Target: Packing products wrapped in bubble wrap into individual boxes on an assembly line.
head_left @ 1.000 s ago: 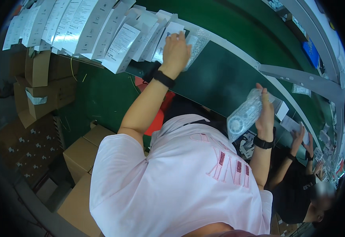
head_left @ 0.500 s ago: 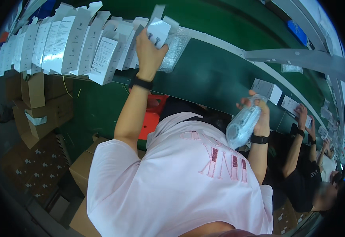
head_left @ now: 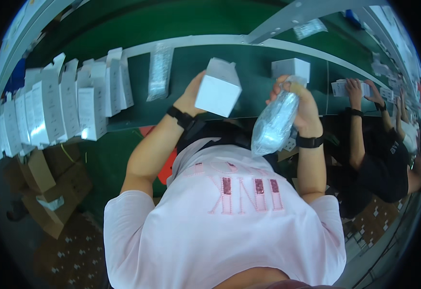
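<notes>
My left hand [head_left: 190, 98] is closed around the side of a small white carton [head_left: 218, 92], raised above the green table. A plain white end of the carton faces me, and its flaps point to the far side. My right hand [head_left: 308, 110] grips the top of a clear bubble-wrap pouch [head_left: 274, 124], with the pouch hanging down and left in front of my shirt. What lies inside the pouch is too blurred to make out. Carton and pouch are apart, a short gap between them.
Several white cartons with raised flaps [head_left: 46, 108] stand in a row at the left. Bubble wrap [head_left: 160, 74] lies beside them. Another white box [head_left: 292, 69] sits beyond my right hand. At the right, a co-worker's hands [head_left: 355, 91] handle a carton. Brown cardboard boxes [head_left: 59, 188] stand lower left.
My left hand has brought the carton from the end of the row to the middle and turned it. My right hand has lifted the pouch closer to it. The whole view has shifted.
</notes>
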`<action>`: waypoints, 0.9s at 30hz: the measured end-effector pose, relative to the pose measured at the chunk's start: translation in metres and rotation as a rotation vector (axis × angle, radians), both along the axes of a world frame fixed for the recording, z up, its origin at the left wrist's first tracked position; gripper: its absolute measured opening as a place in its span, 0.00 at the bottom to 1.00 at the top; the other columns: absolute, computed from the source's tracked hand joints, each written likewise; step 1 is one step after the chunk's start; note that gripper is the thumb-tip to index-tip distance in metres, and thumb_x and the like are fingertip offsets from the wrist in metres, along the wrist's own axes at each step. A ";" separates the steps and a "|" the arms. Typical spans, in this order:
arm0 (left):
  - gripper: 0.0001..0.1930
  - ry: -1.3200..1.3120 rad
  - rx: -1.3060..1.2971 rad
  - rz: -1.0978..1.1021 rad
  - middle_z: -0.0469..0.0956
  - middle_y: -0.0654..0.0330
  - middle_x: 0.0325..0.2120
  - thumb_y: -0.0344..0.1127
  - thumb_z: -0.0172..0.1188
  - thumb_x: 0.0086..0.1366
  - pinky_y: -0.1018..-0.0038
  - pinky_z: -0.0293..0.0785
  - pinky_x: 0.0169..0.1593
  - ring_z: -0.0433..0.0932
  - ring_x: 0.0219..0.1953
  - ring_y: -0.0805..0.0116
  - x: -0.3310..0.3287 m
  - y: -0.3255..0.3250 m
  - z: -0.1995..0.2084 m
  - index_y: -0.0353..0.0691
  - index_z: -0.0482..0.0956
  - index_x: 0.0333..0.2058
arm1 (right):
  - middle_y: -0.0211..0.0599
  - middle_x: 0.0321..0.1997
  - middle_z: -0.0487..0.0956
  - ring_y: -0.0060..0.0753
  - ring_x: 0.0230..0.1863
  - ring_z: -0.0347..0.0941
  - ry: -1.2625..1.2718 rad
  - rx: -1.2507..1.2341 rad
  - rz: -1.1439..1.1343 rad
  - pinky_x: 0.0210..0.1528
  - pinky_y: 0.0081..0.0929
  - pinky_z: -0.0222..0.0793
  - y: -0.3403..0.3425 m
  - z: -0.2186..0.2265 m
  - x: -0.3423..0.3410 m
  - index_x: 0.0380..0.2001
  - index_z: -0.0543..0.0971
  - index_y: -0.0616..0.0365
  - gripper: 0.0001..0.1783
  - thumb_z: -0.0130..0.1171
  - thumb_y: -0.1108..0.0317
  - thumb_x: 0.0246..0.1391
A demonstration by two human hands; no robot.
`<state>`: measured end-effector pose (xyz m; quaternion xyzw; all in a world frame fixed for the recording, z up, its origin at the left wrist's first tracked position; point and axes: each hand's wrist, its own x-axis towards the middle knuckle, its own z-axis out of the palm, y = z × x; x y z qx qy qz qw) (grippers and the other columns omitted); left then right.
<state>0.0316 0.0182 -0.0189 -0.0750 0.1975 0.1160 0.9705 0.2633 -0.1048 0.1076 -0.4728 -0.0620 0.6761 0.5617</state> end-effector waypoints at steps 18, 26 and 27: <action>0.23 0.409 1.419 -0.007 0.79 0.56 0.31 0.45 0.38 0.70 0.73 0.70 0.40 0.77 0.31 0.66 0.047 -0.039 0.117 0.29 0.74 0.40 | 0.53 0.48 0.75 0.52 0.54 0.71 -0.294 0.806 -0.287 0.66 0.59 0.57 0.040 0.113 0.044 0.46 0.73 0.64 0.17 0.46 0.61 0.65; 0.31 0.543 1.339 0.190 0.80 0.48 0.36 0.49 0.36 0.72 0.70 0.68 0.48 0.76 0.37 0.59 0.026 -0.065 0.096 0.23 0.67 0.56 | 0.36 0.36 0.77 0.29 0.39 0.73 -1.181 0.406 0.019 0.46 0.25 0.66 0.047 0.088 -0.016 0.41 0.75 0.61 0.14 0.48 0.61 0.65; 0.31 0.540 1.332 0.189 0.80 0.48 0.36 0.49 0.36 0.72 0.70 0.68 0.48 0.76 0.37 0.59 0.024 -0.064 0.095 0.23 0.67 0.56 | 0.34 0.34 0.77 0.26 0.38 0.72 -1.259 0.419 0.082 0.44 0.22 0.65 0.049 0.088 -0.027 0.41 0.75 0.61 0.14 0.48 0.61 0.65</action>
